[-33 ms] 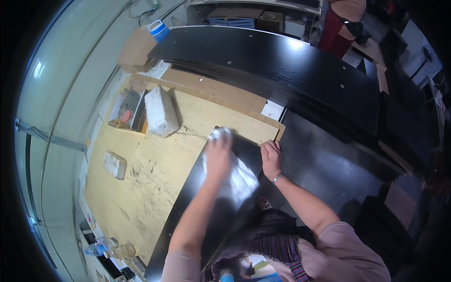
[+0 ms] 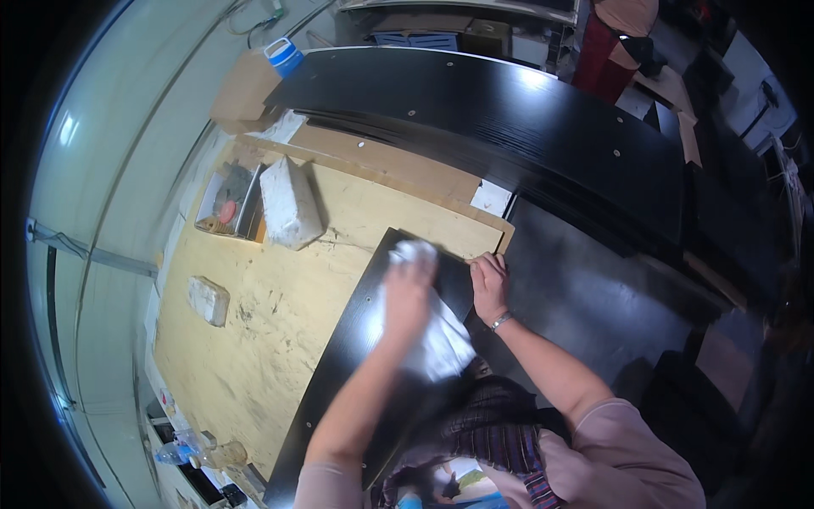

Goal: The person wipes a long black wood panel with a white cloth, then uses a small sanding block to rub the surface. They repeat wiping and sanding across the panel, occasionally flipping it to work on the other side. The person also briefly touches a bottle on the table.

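A long black panel (image 2: 354, 339), with a wood-grain sheen and small round fittings, lies across the front of the wooden worktable. On its far end my left hand (image 2: 410, 288), smeared by motion, presses a white cloth (image 2: 443, 341) against the surface. The cloth trails from under the palm toward my body. At the panel's far right corner my right hand (image 2: 490, 287) has its fingers curled over the edge. Its wrist wears a metal band.
On the worktable (image 2: 263, 356) sit a large white block (image 2: 289, 204), a smaller one (image 2: 209, 300) and an open box of odds and ends (image 2: 227, 200). Black panels (image 2: 509, 110) are stacked beyond, with a blue-and-white jug (image 2: 284, 56). Another person (image 2: 606, 51) stands at the far right.
My left hand and the cloth have shifted slightly right and toward me over the panel. My right hand stays at the corner.
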`<state>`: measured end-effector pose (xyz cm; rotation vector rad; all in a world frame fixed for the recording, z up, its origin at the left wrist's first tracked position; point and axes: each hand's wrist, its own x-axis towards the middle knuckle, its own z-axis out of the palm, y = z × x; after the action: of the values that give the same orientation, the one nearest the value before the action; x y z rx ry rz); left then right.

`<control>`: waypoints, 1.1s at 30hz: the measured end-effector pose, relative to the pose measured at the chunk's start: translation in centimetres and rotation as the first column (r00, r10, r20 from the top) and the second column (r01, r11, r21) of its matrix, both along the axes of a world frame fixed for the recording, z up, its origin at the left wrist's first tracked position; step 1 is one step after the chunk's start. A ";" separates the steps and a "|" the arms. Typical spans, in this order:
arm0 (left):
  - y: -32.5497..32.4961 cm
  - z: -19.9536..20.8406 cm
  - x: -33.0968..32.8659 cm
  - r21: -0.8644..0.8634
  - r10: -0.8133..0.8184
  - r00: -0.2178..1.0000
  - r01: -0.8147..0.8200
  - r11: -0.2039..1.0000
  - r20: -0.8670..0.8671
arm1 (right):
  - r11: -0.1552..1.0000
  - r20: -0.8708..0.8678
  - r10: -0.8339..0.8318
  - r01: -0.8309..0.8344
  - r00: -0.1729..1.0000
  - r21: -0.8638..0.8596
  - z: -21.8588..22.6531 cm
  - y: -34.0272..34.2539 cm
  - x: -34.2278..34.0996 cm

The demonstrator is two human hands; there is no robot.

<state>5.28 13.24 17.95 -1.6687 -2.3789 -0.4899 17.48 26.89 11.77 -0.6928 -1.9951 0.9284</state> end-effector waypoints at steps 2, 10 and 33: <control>0.0 0.3 6.5 0.046 -0.157 0.958 0.150 0.988 0.239 | 1.000 -0.016 0.008 -0.008 1.000 -0.023 0.1 0.3 0.1; 0.7 1.3 0.8 -0.026 0.016 0.991 -0.013 1.000 0.132 | 1.000 0.023 0.017 -0.017 1.000 -0.015 0.2 -0.3 0.1; -55.7 0.2 23.5 -0.052 0.955 0.285 -0.956 0.290 0.084 | 0.928 0.297 -0.315 0.227 0.902 0.296 1.6 -1.8 -0.5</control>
<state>28.83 -42.49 18.19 0.1032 -2.8442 -0.3064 16.97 25.08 13.33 -1.0074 -2.1903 0.3908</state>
